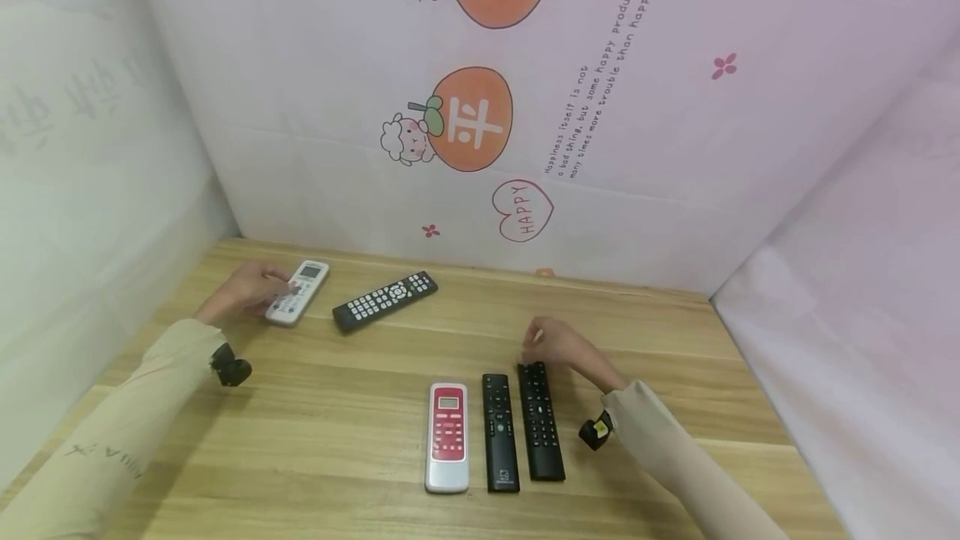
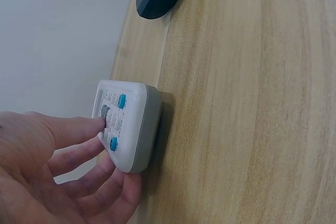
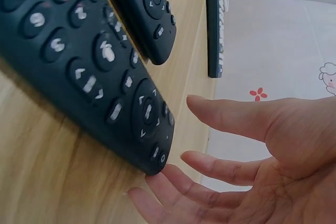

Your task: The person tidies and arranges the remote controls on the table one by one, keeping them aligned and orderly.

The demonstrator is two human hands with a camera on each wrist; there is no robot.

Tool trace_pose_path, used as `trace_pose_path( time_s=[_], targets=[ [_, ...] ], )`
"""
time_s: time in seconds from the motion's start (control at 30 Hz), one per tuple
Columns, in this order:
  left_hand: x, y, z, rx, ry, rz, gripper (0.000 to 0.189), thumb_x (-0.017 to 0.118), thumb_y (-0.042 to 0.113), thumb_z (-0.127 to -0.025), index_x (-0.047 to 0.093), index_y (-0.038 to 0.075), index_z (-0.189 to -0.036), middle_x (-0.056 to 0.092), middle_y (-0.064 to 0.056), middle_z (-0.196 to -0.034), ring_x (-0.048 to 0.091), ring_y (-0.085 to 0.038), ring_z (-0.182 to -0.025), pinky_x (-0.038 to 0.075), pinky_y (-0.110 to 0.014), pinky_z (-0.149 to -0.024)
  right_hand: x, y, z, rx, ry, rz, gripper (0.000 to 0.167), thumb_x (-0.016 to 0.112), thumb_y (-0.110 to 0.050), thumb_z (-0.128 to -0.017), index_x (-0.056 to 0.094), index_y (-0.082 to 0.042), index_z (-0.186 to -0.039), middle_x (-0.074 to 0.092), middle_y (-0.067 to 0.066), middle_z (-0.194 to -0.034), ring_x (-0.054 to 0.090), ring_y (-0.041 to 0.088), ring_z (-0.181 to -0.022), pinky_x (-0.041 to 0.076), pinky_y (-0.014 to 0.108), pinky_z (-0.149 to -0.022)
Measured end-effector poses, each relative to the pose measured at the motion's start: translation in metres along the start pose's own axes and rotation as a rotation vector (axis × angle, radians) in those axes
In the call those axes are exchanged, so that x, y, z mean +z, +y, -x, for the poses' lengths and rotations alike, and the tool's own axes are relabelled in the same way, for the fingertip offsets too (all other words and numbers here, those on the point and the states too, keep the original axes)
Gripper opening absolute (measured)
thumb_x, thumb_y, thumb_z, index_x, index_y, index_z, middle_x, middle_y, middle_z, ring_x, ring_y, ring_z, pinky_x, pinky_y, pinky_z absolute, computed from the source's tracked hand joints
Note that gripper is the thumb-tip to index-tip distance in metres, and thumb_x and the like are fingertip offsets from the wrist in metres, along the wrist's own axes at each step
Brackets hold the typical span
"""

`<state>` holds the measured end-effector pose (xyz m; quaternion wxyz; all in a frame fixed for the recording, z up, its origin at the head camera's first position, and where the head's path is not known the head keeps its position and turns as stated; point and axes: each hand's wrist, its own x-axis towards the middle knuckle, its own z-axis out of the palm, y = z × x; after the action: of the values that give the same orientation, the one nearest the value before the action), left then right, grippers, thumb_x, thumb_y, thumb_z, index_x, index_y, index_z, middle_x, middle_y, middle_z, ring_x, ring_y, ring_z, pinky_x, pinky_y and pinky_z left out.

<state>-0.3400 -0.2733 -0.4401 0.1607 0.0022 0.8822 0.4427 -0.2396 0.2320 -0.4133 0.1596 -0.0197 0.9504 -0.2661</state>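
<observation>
Wooden table (image 1: 360, 423) meets a printed backdrop (image 1: 622, 223). Left hand (image 1: 257, 286) pinches the white remote (image 1: 302, 293) at back left. Right hand (image 1: 560, 344), fingers relaxed and gripping nothing, touches the far end of the rightmost remote (image 1: 542, 427). Step in hand appears to be aligning remotes; next move probably calls for light, straight adjustment by the right fingers.

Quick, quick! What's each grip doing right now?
Left grip: holding the white remote.
Right grip: open, at the far end of the rightmost black remote.
</observation>
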Motion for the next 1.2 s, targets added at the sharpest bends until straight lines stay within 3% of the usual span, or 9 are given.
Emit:
trace_pose_path(
  time_s=[0.2,0.47,0.8,1.0,1.2],
  targets=[
    [0.001,-0.001,0.0,0.008,0.001,0.003,0.052,0.06,0.01,-0.102,0.045,-0.016,-0.144,0.065,-0.021,-0.114,0.063,-0.011,-0.082,0.06,-0.027,-0.069,-0.003,0.009,0.007,0.029,-0.006,0.001,0.033,0.083,-0.021,-0.09,0.064,-0.001,-0.108,0.068,0.014,-0.105,0.063,0.025,-0.093,0.055,0.038,-0.076],
    [0.0,-0.003,-0.001,-0.003,0.0,0.003,0.054,0.061,0.012,-0.102,0.045,-0.015,-0.146,0.063,-0.023,-0.118,0.063,-0.012,-0.083,0.06,-0.027,-0.07,-0.003,0.016,0.016,0.105,-0.047,-0.02,0.04,0.084,-0.024,-0.09,0.061,0.001,-0.113,0.067,0.018,-0.106,0.068,0.025,-0.079,0.062,0.038,-0.064],
    [0.001,-0.003,0.001,-0.004,-0.003,-0.008,0.054,0.06,0.013,-0.103,0.044,-0.015,-0.146,0.063,-0.021,-0.116,0.062,-0.012,-0.083,0.059,-0.027,-0.069,-0.001,0.016,0.028,0.164,-0.105,-0.042,0.043,0.084,-0.024,-0.091,0.062,0.007,-0.111,0.07,0.015,-0.092,0.073,0.023,-0.075,0.065,0.035,-0.064],
    [0.0,-0.004,0.0,0.016,-0.001,-0.004,0.053,0.06,0.012,-0.103,0.045,-0.016,-0.145,0.066,-0.017,-0.11,0.063,-0.011,-0.082,0.059,-0.026,-0.068,0.006,0.014,0.037,0.175,-0.079,-0.074,0.05,0.087,-0.026,-0.087,0.057,0.004,-0.114,0.068,0.014,-0.094,0.071,0.024,-0.077,0.064,0.036,-0.064],
    [0.001,-0.003,-0.001,0.006,0.005,-0.006,0.052,0.061,0.012,-0.103,0.046,-0.015,-0.145,0.064,-0.022,-0.116,0.063,-0.012,-0.082,0.06,-0.026,-0.069,0.013,0.017,0.04,0.17,-0.052,-0.18,0.05,0.089,-0.014,-0.084,0.053,0.005,-0.114,0.067,0.018,-0.097,0.073,0.025,-0.074,0.064,0.038,-0.062]
  ],
)
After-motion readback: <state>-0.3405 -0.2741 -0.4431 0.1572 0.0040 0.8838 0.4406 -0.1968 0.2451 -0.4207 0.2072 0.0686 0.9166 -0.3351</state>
